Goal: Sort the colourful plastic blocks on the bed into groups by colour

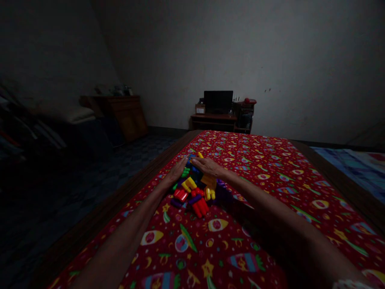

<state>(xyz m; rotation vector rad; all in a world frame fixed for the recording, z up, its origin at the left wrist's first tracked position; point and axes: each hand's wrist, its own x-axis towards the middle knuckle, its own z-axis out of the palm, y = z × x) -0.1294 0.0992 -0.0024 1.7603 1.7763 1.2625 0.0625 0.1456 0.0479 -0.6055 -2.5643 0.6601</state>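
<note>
A pile of plastic toy building blocks in several colours lies on a red patterned cloth. My left hand rests along the pile's left side, fingers stretched out, beside green blocks. Across the upper right of the pile reaches my right hand, its fingers extended and pointing left over blue blocks. The two hands' fingertips come close together at the far end. Nearer to me lie a yellow block, a red block and another red block. My hands partly hide the far blocks.
The cloth covers a long surface with a brown border. Beyond it, a dark monitor stands on a wooden desk by the wall. A wooden cabinet is at the left. Blue checked fabric lies at the right.
</note>
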